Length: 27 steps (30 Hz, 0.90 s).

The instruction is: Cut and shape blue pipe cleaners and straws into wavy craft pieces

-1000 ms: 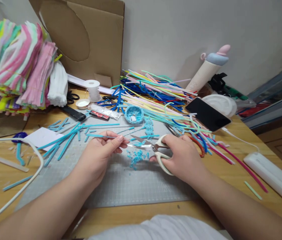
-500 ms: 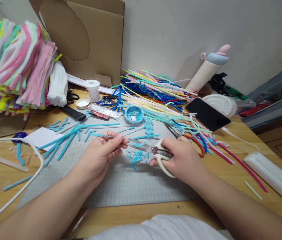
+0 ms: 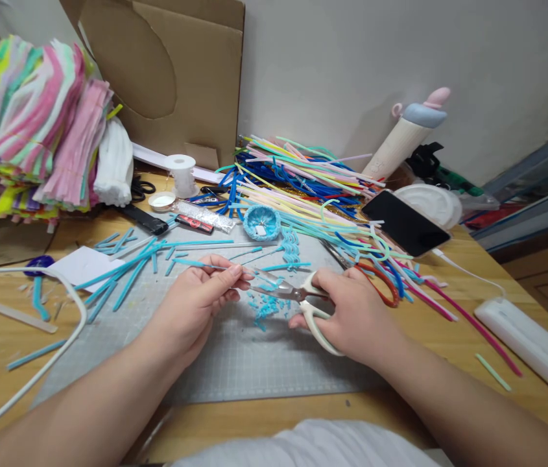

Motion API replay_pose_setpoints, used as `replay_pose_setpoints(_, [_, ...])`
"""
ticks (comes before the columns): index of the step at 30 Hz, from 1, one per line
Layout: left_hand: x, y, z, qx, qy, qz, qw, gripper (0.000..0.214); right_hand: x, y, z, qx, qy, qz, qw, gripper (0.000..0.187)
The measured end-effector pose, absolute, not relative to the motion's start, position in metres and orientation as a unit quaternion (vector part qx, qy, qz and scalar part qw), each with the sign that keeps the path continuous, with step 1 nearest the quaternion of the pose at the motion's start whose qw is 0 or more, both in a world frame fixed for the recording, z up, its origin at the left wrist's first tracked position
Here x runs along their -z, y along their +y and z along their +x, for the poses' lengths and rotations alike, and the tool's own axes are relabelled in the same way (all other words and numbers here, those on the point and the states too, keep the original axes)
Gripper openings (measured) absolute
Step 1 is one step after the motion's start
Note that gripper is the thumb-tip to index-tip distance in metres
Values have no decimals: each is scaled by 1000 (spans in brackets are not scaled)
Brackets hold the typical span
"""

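Frame centre: left hand (image 3: 200, 301) pinches blue pipe cleaner (image 3: 196, 264), its stem poking out upper left; right hand (image 3: 351, 311) grips scissors (image 3: 293, 292), blades just right of the left fingertips, above blue clippings (image 3: 266, 306) on grey mat (image 3: 254, 363).

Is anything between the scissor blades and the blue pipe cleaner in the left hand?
Nothing visible. The scissors in the right hand point at the pipe cleaner pinched by the left hand; blue clippings lie below on the mat.
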State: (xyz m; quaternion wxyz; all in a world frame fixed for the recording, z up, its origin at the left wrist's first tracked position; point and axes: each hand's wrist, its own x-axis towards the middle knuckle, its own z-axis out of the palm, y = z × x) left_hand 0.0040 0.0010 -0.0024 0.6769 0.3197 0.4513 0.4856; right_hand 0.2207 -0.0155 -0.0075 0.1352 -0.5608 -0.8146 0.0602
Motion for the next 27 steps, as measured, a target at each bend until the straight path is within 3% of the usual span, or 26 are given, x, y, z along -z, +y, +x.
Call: replay_pose_setpoints(27, [1,1,5,-489,459,318,671,17,6,-18,221,-55,-814,-564,124,27])
